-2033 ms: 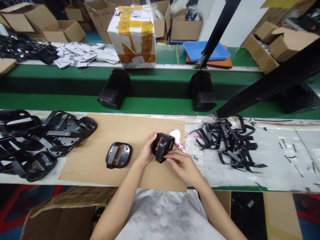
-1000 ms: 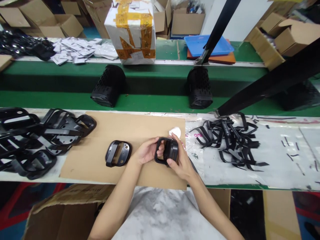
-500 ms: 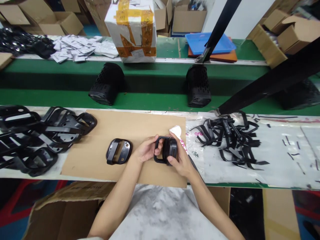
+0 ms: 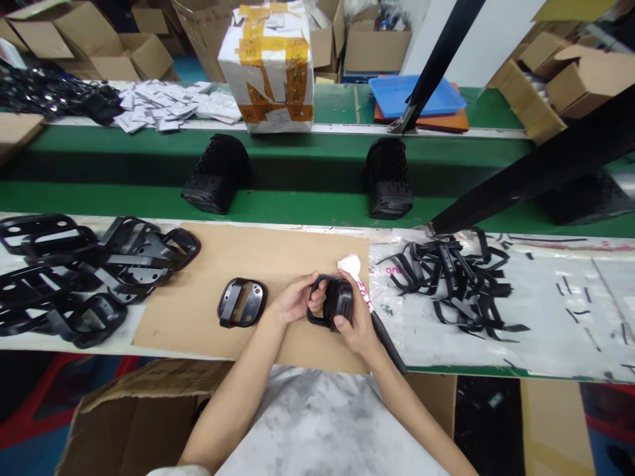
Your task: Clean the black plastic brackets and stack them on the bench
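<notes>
Between my hands, above a flat cardboard sheet (image 4: 183, 330), is a black plastic handle piece (image 4: 342, 299) with an open loop on its left. My right hand (image 4: 360, 324) wraps its right side, thumb across the front. The fingers of my left hand (image 4: 299, 299) curl round the loop's left bar. Another black plastic frame with a strap-like bar (image 4: 243, 303) lies on the cardboard, left of my left forearm. Just beyond my right hand rests a tool with a white head (image 4: 348, 266) and a dark handle (image 4: 388, 340), partly covered by my hand.
Black plastic frames (image 4: 89, 317) are heaped at the left. Thin black strips (image 4: 451, 277) lie piled on the right. Two black perforated housings (image 4: 215, 173) stand on the green conveyor (image 4: 297, 198). A black post (image 4: 520, 178) slants across the right; a taped white box (image 4: 270, 73) stands behind.
The whole view has shifted slightly, with the frames at left sitting a little further right. Both hands keep their hold on the handle piece; more of the tool's dark handle shows.
</notes>
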Action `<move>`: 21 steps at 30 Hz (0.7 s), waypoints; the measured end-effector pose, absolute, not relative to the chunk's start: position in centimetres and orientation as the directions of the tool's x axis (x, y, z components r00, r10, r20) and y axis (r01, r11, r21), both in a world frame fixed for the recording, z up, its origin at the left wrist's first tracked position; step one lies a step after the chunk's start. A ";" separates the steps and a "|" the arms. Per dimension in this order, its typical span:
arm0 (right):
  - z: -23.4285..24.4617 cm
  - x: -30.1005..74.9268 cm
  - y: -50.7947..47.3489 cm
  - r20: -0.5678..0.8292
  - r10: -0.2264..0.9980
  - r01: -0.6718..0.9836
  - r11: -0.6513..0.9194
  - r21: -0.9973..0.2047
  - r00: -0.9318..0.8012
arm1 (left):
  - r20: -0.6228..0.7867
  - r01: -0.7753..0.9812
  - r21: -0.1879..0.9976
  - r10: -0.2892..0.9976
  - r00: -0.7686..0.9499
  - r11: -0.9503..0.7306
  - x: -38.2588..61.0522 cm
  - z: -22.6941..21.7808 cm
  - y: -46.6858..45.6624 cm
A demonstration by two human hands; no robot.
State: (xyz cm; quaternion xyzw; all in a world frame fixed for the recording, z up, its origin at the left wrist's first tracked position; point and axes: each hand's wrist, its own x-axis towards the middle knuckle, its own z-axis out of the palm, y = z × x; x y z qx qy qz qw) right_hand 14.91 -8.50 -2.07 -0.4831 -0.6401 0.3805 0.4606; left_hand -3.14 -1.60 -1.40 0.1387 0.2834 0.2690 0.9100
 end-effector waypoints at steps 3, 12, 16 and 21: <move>-2.1 15.0 -8.5 0.233 0.966 0.268 0.255 -0.929 -0.113 | -0.442 -0.403 0.410 0.565 0.697 0.818 -3.2 -1.5 -1.6; -2.3 14.9 -8.6 0.247 0.964 0.293 0.264 -0.919 -0.095 | -0.419 -0.417 0.404 0.570 0.707 0.814 -3.2 -1.7 -1.7; -2.4 14.9 -8.6 0.252 0.963 0.273 0.269 -0.924 -0.096 | -0.428 -0.413 0.399 0.564 0.706 0.819 -3.1 -1.6 -1.6; -2.7 14.7 -8.5 0.257 0.964 0.288 0.267 -0.920 -0.073 | -0.457 -0.407 0.378 0.550 0.699 0.832 -3.2 -1.6 -1.4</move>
